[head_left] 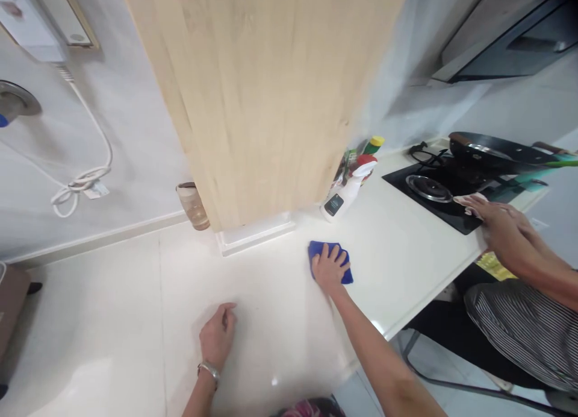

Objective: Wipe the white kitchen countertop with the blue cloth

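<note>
My right hand holds a folded blue cloth down against the white countertop, its fingers parted and bent over the fabric. To the left, my left hand rests on the same surface, loosely curled shut, with nothing visible in it. A metal bracelet or watch circles that wrist. Just beyond the cloth stands a white spray bottle with a red and white head and a dark label. Behind it, a yellow-capped bottle is partly hidden.
A wooden panel rises from a white base; a brownish cup stands beside it. On the right, another person's hands press a pale cloth by the black cooktop, near a wok. A white cable hangs left.
</note>
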`<state>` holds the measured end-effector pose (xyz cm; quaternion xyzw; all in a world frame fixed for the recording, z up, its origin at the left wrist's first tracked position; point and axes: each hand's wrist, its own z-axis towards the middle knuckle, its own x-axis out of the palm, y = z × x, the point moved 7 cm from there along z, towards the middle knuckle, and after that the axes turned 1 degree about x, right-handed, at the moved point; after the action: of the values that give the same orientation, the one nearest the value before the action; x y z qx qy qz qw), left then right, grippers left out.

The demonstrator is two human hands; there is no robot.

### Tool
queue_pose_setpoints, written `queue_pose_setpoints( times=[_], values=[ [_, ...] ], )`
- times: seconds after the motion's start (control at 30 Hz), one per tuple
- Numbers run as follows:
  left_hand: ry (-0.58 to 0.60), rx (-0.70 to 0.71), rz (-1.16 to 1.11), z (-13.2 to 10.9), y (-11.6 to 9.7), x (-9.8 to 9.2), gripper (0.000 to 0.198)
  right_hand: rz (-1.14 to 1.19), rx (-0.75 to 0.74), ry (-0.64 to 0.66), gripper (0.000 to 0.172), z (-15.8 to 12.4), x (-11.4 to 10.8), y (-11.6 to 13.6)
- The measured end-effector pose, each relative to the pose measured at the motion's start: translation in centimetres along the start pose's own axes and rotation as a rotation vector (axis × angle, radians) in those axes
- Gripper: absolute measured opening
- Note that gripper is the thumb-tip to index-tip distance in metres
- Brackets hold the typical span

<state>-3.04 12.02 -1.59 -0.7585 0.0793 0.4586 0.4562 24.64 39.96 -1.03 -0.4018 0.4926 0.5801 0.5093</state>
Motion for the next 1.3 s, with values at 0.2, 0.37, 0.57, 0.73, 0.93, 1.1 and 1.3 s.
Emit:
queue_pose_setpoints(
  times=[0.2, 0.37, 0.57, 0.73, 0.93, 1.1, 1.3],
  values=[
    [0.019, -0.020, -0.008, -0.1, -0.2, -0.2, 0.032, -0.020, -0.197, 0.186, 0.065, -3.0, 1.0, 10.5],
    [0.022, -0.019, -0.044, 0.0, -0.5, -0.4, 0.031, 0.038, -0.603, 0.313, 0.071, -11.3, 0.1, 17.2],
    [-0.062, -0.028, -0.240, -0.2, -0.5, -1.2, 0.039, 0.163, -0.918, 0.308, 0.069, -19.1, -2.8, 16.9],
    [-0.113, 0.043, -0.330, -0.5, -0.7, -1.7, 0.042, 0.203, -0.964, 0.233, 0.068, -22.2, -3.8, 11.8],
    [-0.085, 0.110, -0.330, -0.8, -0.9, -1.7, 0.045, 0.260, -0.941, 0.153, 0.068, -23.4, -5.3, 6.0],
    [-0.036, 0.153, -0.510, -1.9, -1.9, -2.5, 0.047, 0.270, -0.848, 0.093, 0.063, -22.9, -6.2, 2.0],
    [-0.020, 0.006, -0.928, -3.2, -5.1, -1.8, 0.057, 0.288, -0.744, 0.047, 0.060, -21.8, -6.2, -1.7]
  ],
)
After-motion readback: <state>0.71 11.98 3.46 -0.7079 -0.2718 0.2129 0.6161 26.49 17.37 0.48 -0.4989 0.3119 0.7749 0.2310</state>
